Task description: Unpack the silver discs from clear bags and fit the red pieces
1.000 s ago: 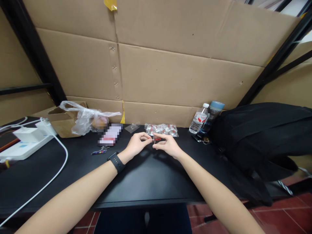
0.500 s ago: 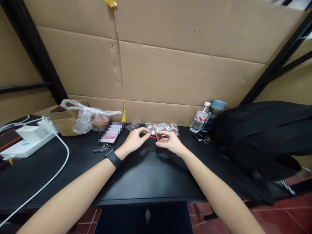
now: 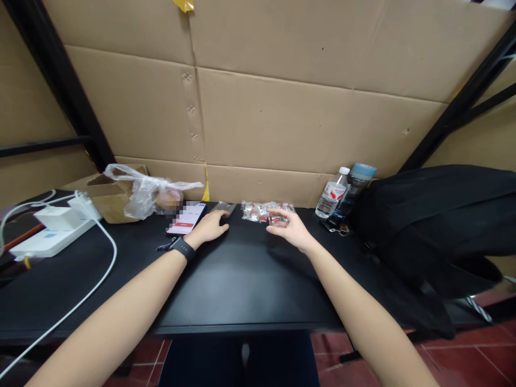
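Note:
My left hand [image 3: 210, 226] lies palm down on the black table [image 3: 242, 279], fingers stretched onto a small clear plastic bag [image 3: 224, 207] at the back edge. A black watch sits on that wrist. My right hand [image 3: 288, 229] is at the near side of a pile of clear packets [image 3: 260, 210] holding red and silver parts. Its thumb and fingers pinch a small red and metal piece [image 3: 276, 218] just beside the pile.
A phone [image 3: 186, 217] lies left of my left hand. Further left are a cardboard box with a plastic bag [image 3: 139, 193], a white power strip [image 3: 48, 236] and its cable. A water bottle [image 3: 331, 200], a blue-lidded cup [image 3: 355, 185] and a black bag [image 3: 435, 226] stand at the right. A cardboard wall runs behind.
My hands held the small red piece together in mid table. They have parted: the left went back-left onto the clear bag, the right carried the piece to the packet pile.

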The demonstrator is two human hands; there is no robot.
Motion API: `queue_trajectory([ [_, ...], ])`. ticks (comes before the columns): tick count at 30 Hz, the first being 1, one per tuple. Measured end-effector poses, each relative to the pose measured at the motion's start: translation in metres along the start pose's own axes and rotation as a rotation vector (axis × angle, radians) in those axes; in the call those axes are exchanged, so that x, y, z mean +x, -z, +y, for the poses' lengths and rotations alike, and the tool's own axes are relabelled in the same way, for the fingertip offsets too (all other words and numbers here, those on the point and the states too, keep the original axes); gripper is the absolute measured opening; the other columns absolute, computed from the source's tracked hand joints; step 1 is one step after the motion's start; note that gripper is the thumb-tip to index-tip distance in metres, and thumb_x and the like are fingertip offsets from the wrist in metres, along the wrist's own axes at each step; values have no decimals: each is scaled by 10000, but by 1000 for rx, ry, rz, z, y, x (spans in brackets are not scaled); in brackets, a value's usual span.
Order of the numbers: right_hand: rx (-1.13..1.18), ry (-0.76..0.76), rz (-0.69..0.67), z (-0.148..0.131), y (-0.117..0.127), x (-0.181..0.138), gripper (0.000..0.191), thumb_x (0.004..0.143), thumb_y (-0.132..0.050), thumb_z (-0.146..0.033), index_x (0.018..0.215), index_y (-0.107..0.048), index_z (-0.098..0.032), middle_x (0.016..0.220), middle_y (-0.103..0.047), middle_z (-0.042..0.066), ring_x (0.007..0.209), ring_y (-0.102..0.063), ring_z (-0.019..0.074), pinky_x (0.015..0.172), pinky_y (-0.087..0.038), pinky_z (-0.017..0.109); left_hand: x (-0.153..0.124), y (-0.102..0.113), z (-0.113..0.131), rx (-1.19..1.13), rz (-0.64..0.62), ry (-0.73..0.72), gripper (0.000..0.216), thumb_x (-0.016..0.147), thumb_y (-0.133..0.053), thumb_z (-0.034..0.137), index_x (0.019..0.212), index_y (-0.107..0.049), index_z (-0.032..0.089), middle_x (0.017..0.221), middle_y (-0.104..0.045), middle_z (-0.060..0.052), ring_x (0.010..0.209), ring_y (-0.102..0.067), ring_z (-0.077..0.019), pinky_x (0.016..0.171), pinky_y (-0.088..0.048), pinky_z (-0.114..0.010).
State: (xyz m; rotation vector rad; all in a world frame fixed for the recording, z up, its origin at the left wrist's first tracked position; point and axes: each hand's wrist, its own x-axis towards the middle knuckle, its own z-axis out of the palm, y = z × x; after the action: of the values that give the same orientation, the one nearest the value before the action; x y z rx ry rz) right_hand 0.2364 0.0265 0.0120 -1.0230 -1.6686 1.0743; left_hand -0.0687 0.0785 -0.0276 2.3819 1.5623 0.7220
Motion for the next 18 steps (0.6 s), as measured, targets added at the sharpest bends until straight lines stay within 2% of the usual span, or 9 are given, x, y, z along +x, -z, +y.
queue_trajectory([
  [3, -9, -3, 8, -2, 2, 0, 628, 681, -829, -270, 1282, -652, -219, 1302, -633, 116, 784, -711, 150, 822, -582, 334, -6, 3, 6, 39, -31, -76, 439, 843, -561, 333, 1256, -660, 222, 1278, -668, -106, 1195, -620, -278, 1082, -433, -392],
  [7, -44, 12, 16, -5, 5, 0, 619, 664, -833, -260, 1257, -667, -207, 1228, -664, 111, 800, -704, 160, 831, -579, 349, -14, 12, 15, 130, -110, -124, 378, 859, -563, 364, 1196, -709, 271, 1211, -682, -93, 1077, -665, -276, 985, -478, -383],
  [11, -111, 47, -22, -6, 10, -1, 586, 668, -834, -271, 1225, -678, -177, 1122, -698, 103, 890, -691, 186, 829, -577, 327, -19, 23, 27, 175, -191, -199, 281, 870, -572, 358, 1045, -765, 257, 1149, -717, -88, 1045, -677, -274, 951, -480, -349],
  [13, -199, 63, -55, -6, 14, -1, 562, 682, -823, -280, 1216, -683, -171, 1123, -695, 105, 848, -676, 172, 773, -576, 301, -22, 27, 37, 168, -245, -268, 251, 888, -563, 351, 988, -763, 239, 1083, -736, -79, 1012, -682, -257, 939, -480, -329],
  [16, -393, 104, -103, -7, 19, -2, 510, 694, -814, -294, 1178, -709, -176, 1133, -684, 96, 751, -638, 138, 685, -547, 268, -27, 26, 55, 101, -327, -410, 238, 911, -559, 323, 1045, -734, 233, 1077, -725, -58, 1007, -672, -224, 938, -481, -309],
  [18, -492, 112, -156, -10, 22, -4, 493, 697, -817, -311, 1161, -715, -183, 1026, -702, 66, 715, -621, 133, 662, -521, 256, -33, 22, 67, 69, -343, -474, 269, 925, -562, 313, 1144, -705, 250, 1153, -694, -52, 1043, -660, -212, 972, -470, -314],
])
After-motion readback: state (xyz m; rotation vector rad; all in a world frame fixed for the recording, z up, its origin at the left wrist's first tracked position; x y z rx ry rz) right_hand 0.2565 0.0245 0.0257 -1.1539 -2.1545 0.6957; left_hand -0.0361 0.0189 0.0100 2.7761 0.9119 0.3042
